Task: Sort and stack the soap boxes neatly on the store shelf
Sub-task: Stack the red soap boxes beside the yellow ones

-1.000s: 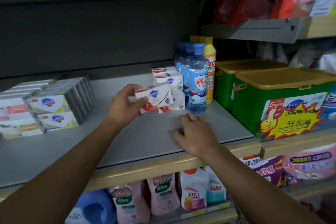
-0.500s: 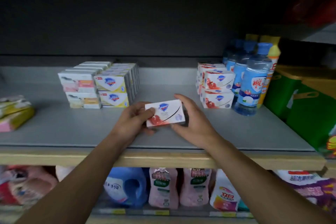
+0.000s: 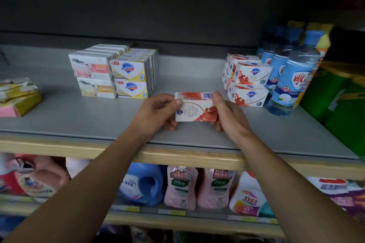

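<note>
A white and red soap box (image 3: 194,107) is held just above the grey shelf (image 3: 98,122) near its front, at the middle. My left hand (image 3: 156,111) grips its left end and my right hand (image 3: 227,111) grips its right end. More red and white soap boxes (image 3: 246,81) are piled at the right, two high and somewhat askew. At the back left stands a neat block of yellow soap boxes (image 3: 131,80), and beside it white and pink soap boxes (image 3: 92,75), each two high.
Blue-capped bottles (image 3: 290,77) stand right of the red pile, with green bins (image 3: 339,100) beyond them. Flat yellow and pink packets (image 3: 17,98) lie at the far left. Detergent bottles and pouches (image 3: 181,189) fill the lower shelf behind a wooden front edge (image 3: 79,149).
My left hand carried the box from the right pile toward the shelf's middle; my right hand left the shelf and took its other end. The box was then turned, back face toward me.
</note>
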`<control>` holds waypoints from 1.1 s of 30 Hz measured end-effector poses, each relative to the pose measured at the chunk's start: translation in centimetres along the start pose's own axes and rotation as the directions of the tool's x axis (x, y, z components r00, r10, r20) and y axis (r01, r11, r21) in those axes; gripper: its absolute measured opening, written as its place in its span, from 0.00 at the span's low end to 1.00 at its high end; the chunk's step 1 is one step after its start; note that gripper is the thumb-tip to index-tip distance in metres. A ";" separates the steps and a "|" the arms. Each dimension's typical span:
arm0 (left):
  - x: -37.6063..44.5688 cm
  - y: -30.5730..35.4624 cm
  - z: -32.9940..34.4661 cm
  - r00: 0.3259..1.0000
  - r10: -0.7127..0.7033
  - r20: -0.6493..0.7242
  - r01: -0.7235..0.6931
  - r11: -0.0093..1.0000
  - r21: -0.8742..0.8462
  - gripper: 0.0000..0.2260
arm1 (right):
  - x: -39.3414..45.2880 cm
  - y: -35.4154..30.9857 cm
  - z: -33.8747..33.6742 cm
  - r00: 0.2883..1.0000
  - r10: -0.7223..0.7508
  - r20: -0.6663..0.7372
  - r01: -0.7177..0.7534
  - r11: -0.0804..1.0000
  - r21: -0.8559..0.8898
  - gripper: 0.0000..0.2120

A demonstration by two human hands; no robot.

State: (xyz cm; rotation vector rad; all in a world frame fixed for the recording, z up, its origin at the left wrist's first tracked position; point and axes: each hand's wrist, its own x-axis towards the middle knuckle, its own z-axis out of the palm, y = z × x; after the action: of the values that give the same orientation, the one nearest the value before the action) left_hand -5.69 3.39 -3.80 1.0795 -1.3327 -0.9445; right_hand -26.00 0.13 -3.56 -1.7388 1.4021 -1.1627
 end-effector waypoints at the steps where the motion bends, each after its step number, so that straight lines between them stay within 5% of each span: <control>1: -0.1 0.1 0.0 1.000 0.002 0.003 -0.002 1.000 -0.001 0.09 | 0.0 0.0 0.0 1.000 0.002 0.005 -0.002 1.000 -0.005 0.27; 8: -0.2 0.0 0.3 0.998 0.025 -0.063 -0.025 1.000 -0.010 0.12 | -0.7 -0.2 -0.4 0.993 -0.120 0.015 0.117 0.987 0.111 0.10; 15: 0.1 0.6 -0.1 0.984 -0.171 -0.050 0.153 0.953 -0.260 0.11 | -1.4 -0.3 -0.3 0.946 -0.299 0.121 0.275 0.944 0.181 0.33; 20: 0.1 0.3 -0.4 0.997 -0.073 -0.037 0.069 0.993 -0.098 0.13 | -1.3 0.3 0.1 0.932 -0.331 0.145 0.316 0.942 0.117 0.40; 22: -0.1 0.3 -0.5 1.000 -0.025 -0.010 0.023 0.993 -0.117 0.06 | -1.0 0.5 0.1 0.946 -0.291 0.144 0.270 0.951 0.149 0.39; 26: -0.4 0.5 -0.4 0.998 -0.023 0.050 0.033 0.976 -0.215 0.14 | -0.6 0.7 0.0 0.971 -0.211 0.114 0.190 0.966 0.174 0.24; 29: -0.7 0.5 -0.2 0.997 -0.018 0.078 0.036 0.972 -0.233 0.11 | -0.4 0.9 0.0 0.973 -0.216 0.083 0.201 0.967 0.158 0.22; 33: -0.6 0.1 -0.2 0.994 0.099 0.043 -0.098 0.995 -0.009 0.10 | 0.0 1.2 0.3 0.954 -0.283 0.102 0.276 0.958 0.070 0.23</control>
State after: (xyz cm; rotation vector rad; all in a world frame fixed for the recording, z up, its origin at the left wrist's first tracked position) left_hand -5.55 4.00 -3.82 0.9839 -1.4045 -0.9028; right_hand -26.26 -0.20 -4.77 -1.9764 1.0718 -1.2165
